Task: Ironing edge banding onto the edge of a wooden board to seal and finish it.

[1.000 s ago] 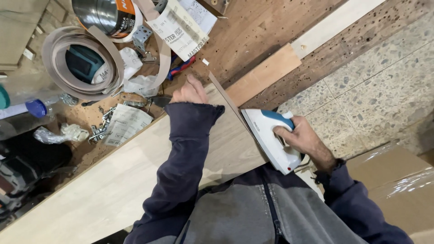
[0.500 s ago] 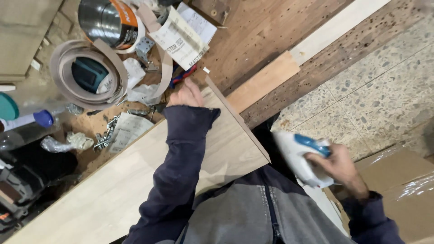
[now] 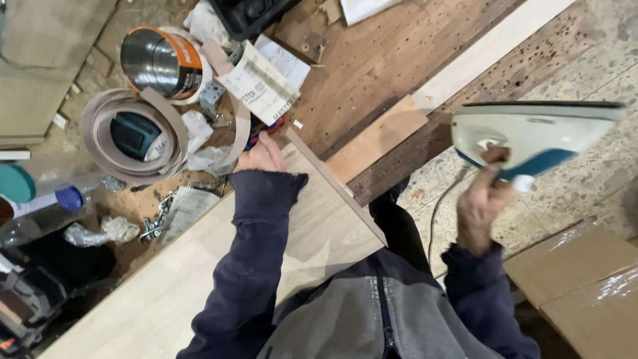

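My right hand (image 3: 484, 209) grips the blue handle of a white clothes iron (image 3: 535, 133), lifted in the air to the right of the bench, over the stone floor. Its cord (image 3: 438, 206) hangs down beside my arm. My left hand (image 3: 260, 155) rests fingers-down on the far corner of a pale wooden board (image 3: 133, 299) that lies across the bench in front of me. A thin strip of edge banding (image 3: 335, 186) runs along the board's right end.
A coil of edge banding (image 3: 129, 136), a metal tin (image 3: 159, 61), paper leaflets (image 3: 260, 83), loose screws (image 3: 156, 223) and a blue-capped bottle (image 3: 46, 203) crowd the bench at left. A light offcut (image 3: 375, 139) lies beyond the board. Cardboard boxes (image 3: 585, 279) sit at lower right.
My right hand has lifted the iron off the board's right edge and swung it up and out to the right. My left hand has stayed on the board's corner.
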